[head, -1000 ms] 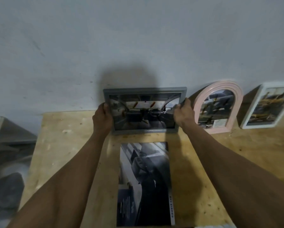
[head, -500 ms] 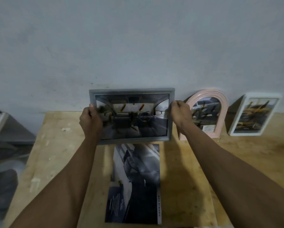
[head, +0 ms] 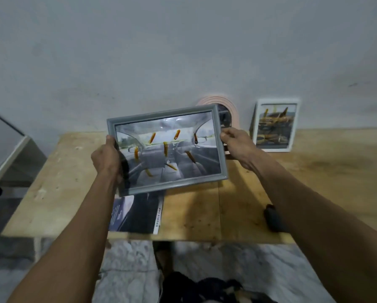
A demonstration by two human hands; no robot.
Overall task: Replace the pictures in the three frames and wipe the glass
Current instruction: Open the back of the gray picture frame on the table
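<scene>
I hold a grey rectangular frame (head: 165, 189) in the air above the wooden table (head: 314, 182), tilted with its right side higher. Its glass shows a car-interior picture with several orange-brown streaks. My left hand (head: 106, 160) grips the frame's left edge and my right hand (head: 238, 147) grips its right edge. A loose car picture (head: 137, 213) lies flat on the table under the frame. A pink arched frame (head: 231, 110) leans on the wall, mostly hidden behind the grey frame. A white frame (head: 275, 125) with a streaked picture leans on the wall at the right.
A dark small object (head: 271, 217) lies on the table beside my right forearm. A grey-white cabinet (head: 6, 149) stands to the left of the table. Dark cloth (head: 200, 287) lies on the marbled floor below the table's front edge.
I have lifted the grey frame away from the wall and drawn it toward me, tilting it. The view has pulled back, so the table's front edge and the floor now show.
</scene>
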